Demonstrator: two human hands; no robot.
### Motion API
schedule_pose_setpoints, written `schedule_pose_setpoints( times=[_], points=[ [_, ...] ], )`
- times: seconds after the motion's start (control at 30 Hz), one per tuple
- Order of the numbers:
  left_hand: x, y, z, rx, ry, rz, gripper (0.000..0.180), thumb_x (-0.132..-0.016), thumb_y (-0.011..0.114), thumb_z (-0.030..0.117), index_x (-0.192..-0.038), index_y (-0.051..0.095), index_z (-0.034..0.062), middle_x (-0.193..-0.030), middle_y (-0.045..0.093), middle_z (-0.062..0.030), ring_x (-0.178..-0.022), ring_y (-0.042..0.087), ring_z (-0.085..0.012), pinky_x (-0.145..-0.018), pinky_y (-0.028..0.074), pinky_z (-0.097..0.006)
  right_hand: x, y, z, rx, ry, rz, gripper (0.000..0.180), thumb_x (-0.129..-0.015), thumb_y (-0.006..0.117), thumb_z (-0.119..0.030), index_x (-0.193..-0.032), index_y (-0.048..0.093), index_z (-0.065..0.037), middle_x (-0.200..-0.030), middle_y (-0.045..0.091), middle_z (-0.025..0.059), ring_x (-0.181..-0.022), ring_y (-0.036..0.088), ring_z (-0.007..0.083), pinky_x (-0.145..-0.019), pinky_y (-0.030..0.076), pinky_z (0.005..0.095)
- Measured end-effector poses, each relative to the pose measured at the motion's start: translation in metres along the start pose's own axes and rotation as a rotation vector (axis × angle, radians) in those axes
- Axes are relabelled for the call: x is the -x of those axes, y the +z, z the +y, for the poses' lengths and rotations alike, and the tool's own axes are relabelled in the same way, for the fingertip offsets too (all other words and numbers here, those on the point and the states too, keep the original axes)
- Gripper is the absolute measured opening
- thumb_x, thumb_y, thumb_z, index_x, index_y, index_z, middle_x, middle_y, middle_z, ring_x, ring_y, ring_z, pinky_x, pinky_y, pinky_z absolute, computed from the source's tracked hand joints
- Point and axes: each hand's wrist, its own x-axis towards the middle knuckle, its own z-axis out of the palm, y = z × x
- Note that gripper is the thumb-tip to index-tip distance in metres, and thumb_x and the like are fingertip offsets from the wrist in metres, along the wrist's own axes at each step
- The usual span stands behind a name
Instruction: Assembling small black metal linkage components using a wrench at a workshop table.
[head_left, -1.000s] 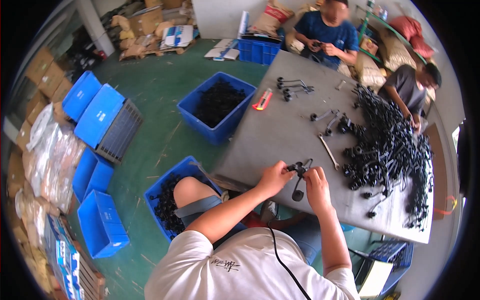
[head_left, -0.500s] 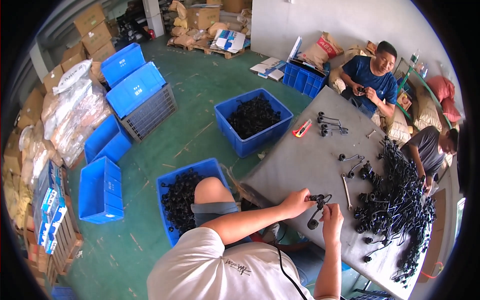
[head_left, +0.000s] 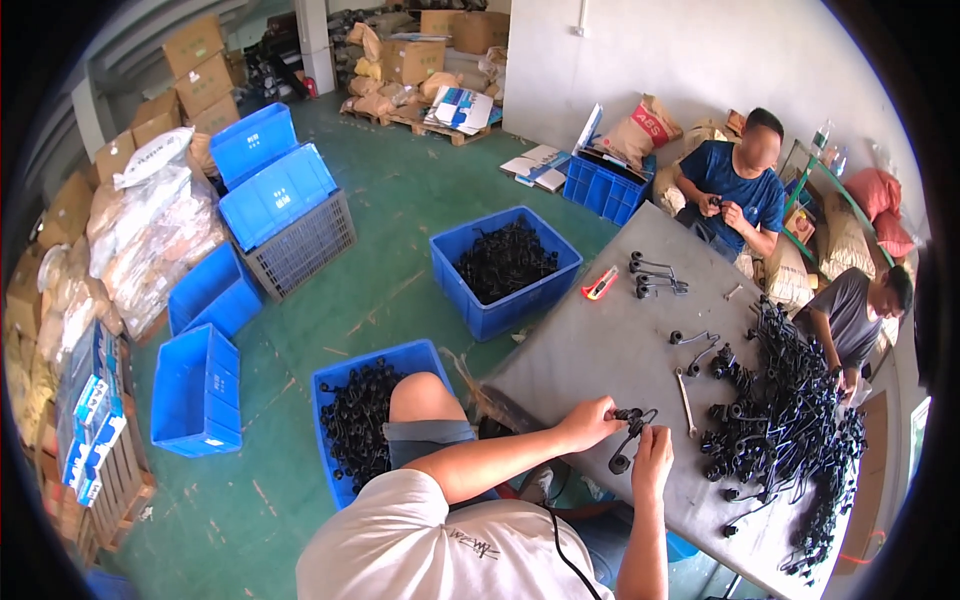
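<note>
Over the near edge of the grey table (head_left: 560, 375), both my hands are on one black part with a thin bent rod and round knobbed ends (head_left: 621, 463). My left hand (head_left: 590, 424) pinches its upper left end. Close by on the other side, my right hand (head_left: 653, 458) has its fingers closed at the rod's thin curved end. What lies inside the fingertips is partly hidden. To the right, a large heap of similar black parts (head_left: 780, 410) covers that side of the table. A wrench (head_left: 686, 403) lies between the heap and my hands.
A red utility knife (head_left: 601, 283) and several black rod parts (head_left: 657, 275) lie farther up the table. Blue bins of black parts stand beside my knee (head_left: 325, 420) and beyond it (head_left: 480, 318). Two co-workers (head_left: 735, 190) (head_left: 850, 315) sit along the far right side.
The view has tilted a little, so most of the scene sits lower in the picture. My hands keep hold of the same black part, whose lower knob has swung slightly.
</note>
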Motion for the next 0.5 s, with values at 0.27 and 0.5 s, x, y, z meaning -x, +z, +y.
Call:
schedule_pose_setpoints(
  times=[0.27, 0.5],
  points=[
    [-0.006, -0.002, -0.004, 0.048, 0.011, -0.051, 0.027, -0.092, 0.071, 0.025, -0.097, 0.058, 0.0012, -0.079, 0.067, -0.0045, -0.063, 0.057, -0.0105, -0.055, 0.045, -0.029, -0.008, -0.004, 0.006, -0.123, -0.064, -0.056, 0.010, -0.092, 0.065, -0.005, -0.090, 0.056, 0.000, -0.075, 0.056, 0.0112, -0.060, 0.056, 0.0212, -0.059, 0.047, 0.0347],
    [-0.003, -0.014, 0.002, 0.164, -0.057, -0.123, 0.026, -0.094, 0.069, 0.026, -0.097, 0.058, 0.0033, -0.079, 0.067, -0.0016, -0.054, 0.051, -0.0073, -0.047, 0.039, -0.026, -0.005, 0.001, 0.007, -0.121, -0.307, -0.059, 0.010, -0.087, 0.065, 0.005, -0.093, 0.059, 0.000, -0.095, 0.057, 0.0137, -0.079, 0.060, 0.0268, -0.066, 0.050, 0.0370]
  ],
)
